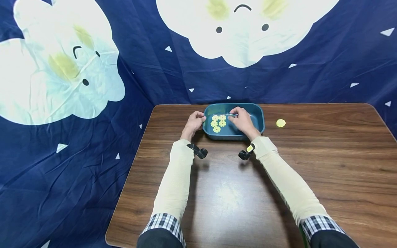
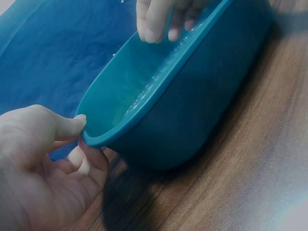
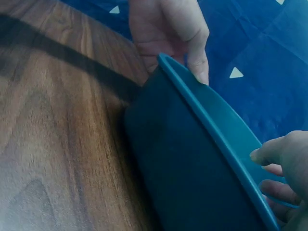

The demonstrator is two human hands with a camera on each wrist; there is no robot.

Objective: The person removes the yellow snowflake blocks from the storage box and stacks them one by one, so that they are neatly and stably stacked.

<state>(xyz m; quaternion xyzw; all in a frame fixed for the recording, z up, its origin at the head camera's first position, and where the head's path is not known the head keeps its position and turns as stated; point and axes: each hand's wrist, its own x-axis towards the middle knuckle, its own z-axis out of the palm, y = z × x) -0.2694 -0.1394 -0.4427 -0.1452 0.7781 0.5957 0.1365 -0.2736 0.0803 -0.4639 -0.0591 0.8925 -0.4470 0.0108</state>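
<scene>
A dark teal oblong basin [image 1: 233, 137] stands at the back of the table. My left hand [image 1: 194, 122] pinches its left end, thumb on the rim and fingers curled below it in the left wrist view. My right hand [image 1: 242, 121] reaches down into the basin over its right half, fingers bent. A thin pale line runs along the basin's inside to these fingers; I cannot tell if they hold it. Several yellow flower-shaped pieces [image 1: 216, 129] lie grouped on the basin's floor, left of my right hand.
One more yellow flower-shaped piece [image 1: 280, 123] lies on the wooden table [image 1: 325, 155], right of the basin. Behind the table hangs a dark blue cloth [image 1: 139, 41] with white clouds, close to its back edge. Another stretch of cloth hangs along the left side.
</scene>
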